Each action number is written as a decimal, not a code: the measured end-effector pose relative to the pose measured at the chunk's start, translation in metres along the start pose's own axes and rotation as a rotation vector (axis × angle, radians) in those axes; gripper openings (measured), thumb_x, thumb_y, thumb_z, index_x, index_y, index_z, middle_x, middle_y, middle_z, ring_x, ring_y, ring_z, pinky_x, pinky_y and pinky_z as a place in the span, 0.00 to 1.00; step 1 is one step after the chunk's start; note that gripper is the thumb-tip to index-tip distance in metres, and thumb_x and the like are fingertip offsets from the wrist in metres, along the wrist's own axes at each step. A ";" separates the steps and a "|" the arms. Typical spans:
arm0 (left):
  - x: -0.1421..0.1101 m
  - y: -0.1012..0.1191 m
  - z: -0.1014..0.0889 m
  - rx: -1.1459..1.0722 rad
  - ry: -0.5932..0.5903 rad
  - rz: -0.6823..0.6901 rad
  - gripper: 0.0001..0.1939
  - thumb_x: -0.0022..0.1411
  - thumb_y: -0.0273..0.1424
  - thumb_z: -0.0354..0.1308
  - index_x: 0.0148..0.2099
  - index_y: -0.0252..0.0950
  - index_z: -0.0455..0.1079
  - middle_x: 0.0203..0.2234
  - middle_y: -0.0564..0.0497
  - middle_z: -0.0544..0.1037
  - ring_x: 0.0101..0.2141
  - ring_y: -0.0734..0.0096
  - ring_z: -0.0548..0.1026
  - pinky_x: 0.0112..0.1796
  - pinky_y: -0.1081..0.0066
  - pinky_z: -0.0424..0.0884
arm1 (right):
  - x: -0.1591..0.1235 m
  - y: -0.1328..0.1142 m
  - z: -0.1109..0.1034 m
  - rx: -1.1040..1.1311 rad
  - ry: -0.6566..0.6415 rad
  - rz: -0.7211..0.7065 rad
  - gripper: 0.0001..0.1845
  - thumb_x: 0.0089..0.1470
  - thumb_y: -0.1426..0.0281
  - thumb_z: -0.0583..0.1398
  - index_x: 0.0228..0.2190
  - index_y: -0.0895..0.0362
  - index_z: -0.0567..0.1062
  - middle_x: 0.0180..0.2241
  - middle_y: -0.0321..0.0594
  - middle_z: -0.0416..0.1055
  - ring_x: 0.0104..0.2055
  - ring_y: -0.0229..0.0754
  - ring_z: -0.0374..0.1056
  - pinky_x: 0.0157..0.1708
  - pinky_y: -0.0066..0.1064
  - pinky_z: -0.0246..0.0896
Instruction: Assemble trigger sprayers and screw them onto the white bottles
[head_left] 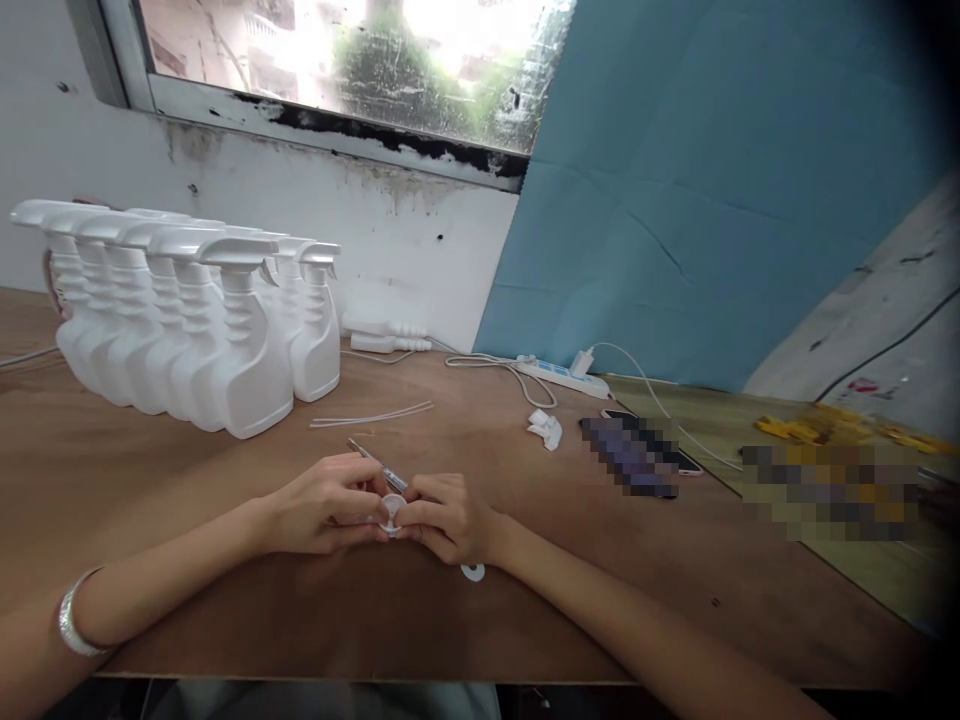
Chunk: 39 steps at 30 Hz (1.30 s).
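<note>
Between my two hands, low over the middle of the table, is a small round white plastic piece (392, 512), maybe a cap. My left hand (334, 505) pinches it from the left, fingers bent around its edge. From the other side my right hand (439, 518) grips the same piece with thumb and fingertips. Just beyond the hands lies a slim metal tool (379, 465), its near end close to my fingers; I cannot make out its kind. A flat white ring (473, 572) lies on the table beside my right hand, partly covered by it.
White spray bottles (251, 370) stand grouped at the back left. Thin white tubes (371, 416) lie before them. A power strip (562, 376) with cables runs along the wall. Crumpled white paper (545, 429) and phones (634, 455) lie on the right of the brown table (600, 560).
</note>
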<state>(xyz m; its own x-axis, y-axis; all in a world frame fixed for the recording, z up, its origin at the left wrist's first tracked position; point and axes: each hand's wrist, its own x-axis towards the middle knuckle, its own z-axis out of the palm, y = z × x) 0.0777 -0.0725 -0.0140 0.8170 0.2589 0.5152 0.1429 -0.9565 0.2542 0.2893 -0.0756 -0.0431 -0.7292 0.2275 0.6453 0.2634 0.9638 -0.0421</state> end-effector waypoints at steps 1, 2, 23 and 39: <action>0.000 0.000 0.000 -0.001 0.001 0.005 0.03 0.57 0.28 0.55 0.35 0.36 0.69 0.29 0.49 0.68 0.31 0.72 0.67 0.34 0.72 0.61 | 0.001 -0.001 0.000 -0.007 -0.005 -0.002 0.07 0.53 0.69 0.53 0.30 0.56 0.70 0.26 0.37 0.65 0.25 0.32 0.59 0.26 0.24 0.54; 0.000 -0.001 0.000 -0.003 0.002 0.010 0.03 0.57 0.28 0.55 0.35 0.36 0.68 0.29 0.49 0.68 0.31 0.72 0.67 0.34 0.72 0.61 | 0.001 -0.001 -0.001 -0.017 -0.009 -0.008 0.07 0.54 0.69 0.52 0.30 0.56 0.69 0.26 0.37 0.65 0.25 0.32 0.59 0.26 0.24 0.55; 0.001 0.005 0.004 0.284 -0.042 0.067 0.06 0.59 0.31 0.48 0.36 0.33 0.61 0.32 0.47 0.70 0.31 0.67 0.66 0.36 0.66 0.60 | -0.001 -0.006 0.003 0.010 0.055 0.123 0.17 0.49 0.60 0.56 0.37 0.56 0.58 0.26 0.36 0.69 0.26 0.34 0.66 0.26 0.24 0.59; 0.002 0.006 0.004 0.299 -0.075 -0.051 0.10 0.60 0.36 0.49 0.36 0.33 0.62 0.33 0.47 0.69 0.32 0.68 0.67 0.34 0.70 0.61 | -0.001 -0.006 0.002 0.013 0.079 0.147 0.15 0.50 0.62 0.56 0.36 0.57 0.60 0.27 0.37 0.70 0.27 0.34 0.67 0.27 0.24 0.60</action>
<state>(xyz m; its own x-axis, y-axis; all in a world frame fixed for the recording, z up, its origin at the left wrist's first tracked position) 0.0822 -0.0780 -0.0148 0.8418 0.3076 0.4436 0.3338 -0.9424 0.0200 0.2871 -0.0816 -0.0455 -0.6314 0.3550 0.6895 0.3551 0.9227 -0.1498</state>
